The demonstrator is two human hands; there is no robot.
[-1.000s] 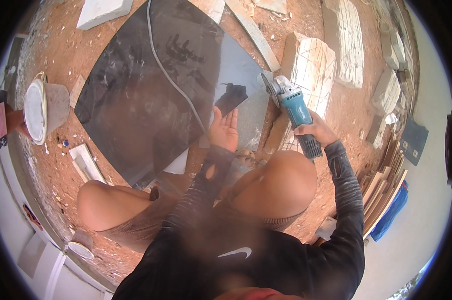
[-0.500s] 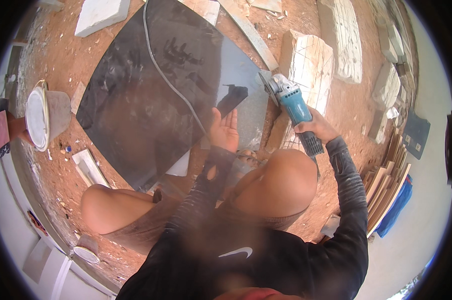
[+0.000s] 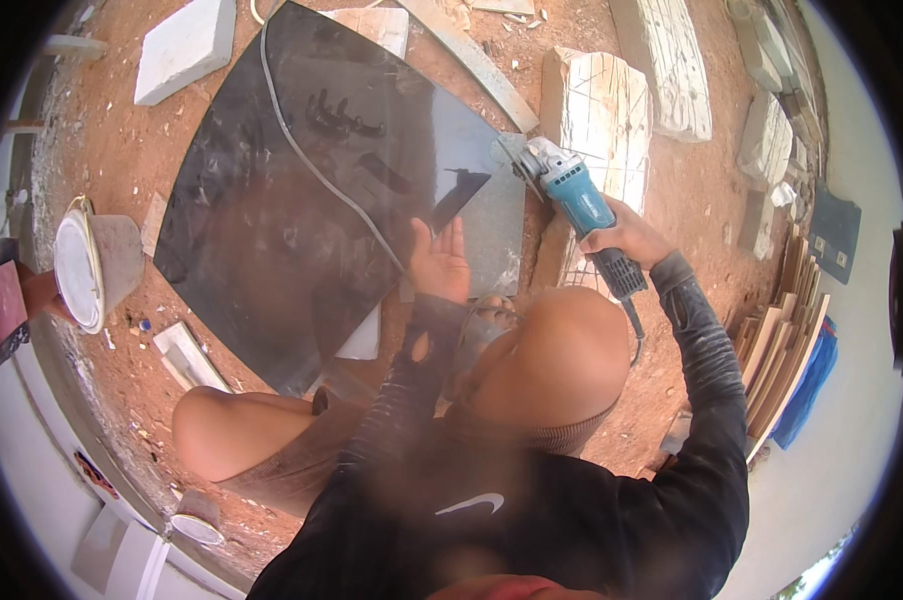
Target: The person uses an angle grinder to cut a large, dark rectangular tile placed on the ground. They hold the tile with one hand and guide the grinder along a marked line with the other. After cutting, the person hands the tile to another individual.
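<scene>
My right hand [image 3: 628, 237] is wrapped round the body of a teal and black angle grinder [image 3: 581, 203]. The grinder's disc sits at the right corner of a large, glossy black stone slab [image 3: 271, 220]; I cannot tell if it touches. Palm up and fingers stretched, my left hand [image 3: 440, 262] is beside the slab's near right edge and holds nothing. A grey cable [image 3: 316, 172] lies across the slab. The slab mirrors dark shapes. Behind my right knee the grinder's black cord [image 3: 637, 330] hangs down.
White-crusted blocks [image 3: 599, 125] lie right of the slab, a long stone strip [image 3: 471, 60] beyond it. At left another person's hand [image 3: 51, 295] is by a lidded bucket [image 3: 99, 262]. Wooden boards [image 3: 786, 340] lean at the right wall; a white block [image 3: 185, 50] lies far left.
The view has shifted slightly. The grinder tilts a little more, its head still by the slab's corner. My left hand keeps its palm-up pose. The other person's arm stays by the bucket.
</scene>
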